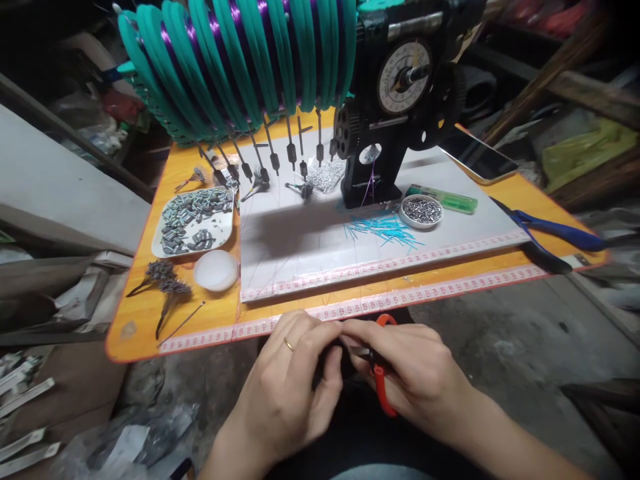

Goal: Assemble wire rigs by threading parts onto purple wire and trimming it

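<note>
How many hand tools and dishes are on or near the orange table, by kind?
Red-handled pliers, held in the right hand with the left hand touching: 1
Blue-handled pliers: 1
Green lighter: 1
Phone: 1
Tray of metal pieces: 1
Round dish of metal pieces: 1
White lid: 1
Total: 7

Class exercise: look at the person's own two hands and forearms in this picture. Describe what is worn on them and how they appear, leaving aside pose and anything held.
Both forearms are bare, with no sleeves, gloves or watch in view. The left hand wears a thin gold-coloured ring on one finger. The right hand shows no ring. Nails are short and unpainted.
</note>
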Action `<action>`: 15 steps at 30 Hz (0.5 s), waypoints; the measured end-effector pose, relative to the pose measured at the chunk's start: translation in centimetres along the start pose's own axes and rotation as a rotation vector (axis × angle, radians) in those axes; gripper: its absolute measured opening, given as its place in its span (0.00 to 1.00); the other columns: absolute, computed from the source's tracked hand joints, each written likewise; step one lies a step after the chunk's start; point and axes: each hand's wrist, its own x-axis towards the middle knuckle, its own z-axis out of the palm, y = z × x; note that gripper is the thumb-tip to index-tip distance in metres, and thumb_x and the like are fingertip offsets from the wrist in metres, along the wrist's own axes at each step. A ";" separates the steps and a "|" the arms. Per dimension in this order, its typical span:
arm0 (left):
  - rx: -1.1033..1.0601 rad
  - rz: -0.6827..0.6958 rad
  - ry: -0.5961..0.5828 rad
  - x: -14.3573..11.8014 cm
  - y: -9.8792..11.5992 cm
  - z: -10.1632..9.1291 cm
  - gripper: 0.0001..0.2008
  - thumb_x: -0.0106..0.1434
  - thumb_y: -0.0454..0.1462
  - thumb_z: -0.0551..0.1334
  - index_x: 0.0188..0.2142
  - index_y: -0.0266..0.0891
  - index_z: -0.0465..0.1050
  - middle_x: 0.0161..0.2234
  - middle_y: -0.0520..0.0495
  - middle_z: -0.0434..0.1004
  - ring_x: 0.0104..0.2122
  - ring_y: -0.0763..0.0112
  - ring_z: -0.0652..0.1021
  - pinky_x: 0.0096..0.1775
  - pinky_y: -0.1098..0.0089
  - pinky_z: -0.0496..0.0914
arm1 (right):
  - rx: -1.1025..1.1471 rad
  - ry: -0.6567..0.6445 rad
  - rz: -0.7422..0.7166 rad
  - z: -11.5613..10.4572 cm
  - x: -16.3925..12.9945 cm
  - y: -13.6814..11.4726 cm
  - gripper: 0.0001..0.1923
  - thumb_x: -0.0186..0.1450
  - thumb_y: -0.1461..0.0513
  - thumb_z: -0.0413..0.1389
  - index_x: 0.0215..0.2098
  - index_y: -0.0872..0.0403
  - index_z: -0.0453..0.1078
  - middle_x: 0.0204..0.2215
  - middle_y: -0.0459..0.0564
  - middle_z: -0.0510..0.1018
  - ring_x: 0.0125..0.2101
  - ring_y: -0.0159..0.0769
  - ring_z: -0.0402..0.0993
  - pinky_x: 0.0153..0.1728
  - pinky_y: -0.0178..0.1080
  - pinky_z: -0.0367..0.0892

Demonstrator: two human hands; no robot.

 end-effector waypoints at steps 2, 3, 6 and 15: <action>0.025 -0.017 -0.001 0.2 -0.3 0.3 0.14 0.62 0.23 0.58 0.47 0.32 0.69 0.34 0.44 0.72 0.35 0.70 0.74 0.36 0.69 0.74 | -0.042 -0.004 -0.008 0.0 0.0 0.2 0.17 0.64 0.71 0.48 0.48 0.58 0.70 0.26 0.46 0.80 0.23 0.29 0.76 0.29 0.30 0.72; 0.036 -0.019 0.006 0.2 -0.5 0.4 0.13 0.63 0.23 0.58 0.46 0.33 0.70 0.33 0.45 0.71 0.34 0.71 0.73 0.34 0.70 0.73 | -0.063 -0.004 -0.014 0.0 -0.1 0.3 0.17 0.64 0.72 0.48 0.49 0.58 0.70 0.25 0.46 0.80 0.23 0.30 0.76 0.29 0.31 0.72; 0.060 -0.001 0.036 0.3 -1.0 0.6 0.13 0.63 0.24 0.59 0.45 0.35 0.71 0.32 0.46 0.69 0.31 0.72 0.72 0.31 0.71 0.72 | -0.100 -0.003 -0.017 0.0 -0.2 0.8 0.18 0.64 0.72 0.48 0.50 0.58 0.70 0.25 0.46 0.80 0.23 0.30 0.76 0.29 0.31 0.72; 0.142 -0.088 -0.030 1.8 -1.2 1.3 0.05 0.62 0.26 0.61 0.37 0.35 0.72 0.31 0.46 0.72 0.33 0.69 0.72 0.35 0.66 0.70 | -0.107 0.047 0.187 -1.2 -1.2 1.9 0.16 0.66 0.70 0.54 0.51 0.54 0.69 0.33 0.45 0.82 0.26 0.30 0.79 0.29 0.31 0.71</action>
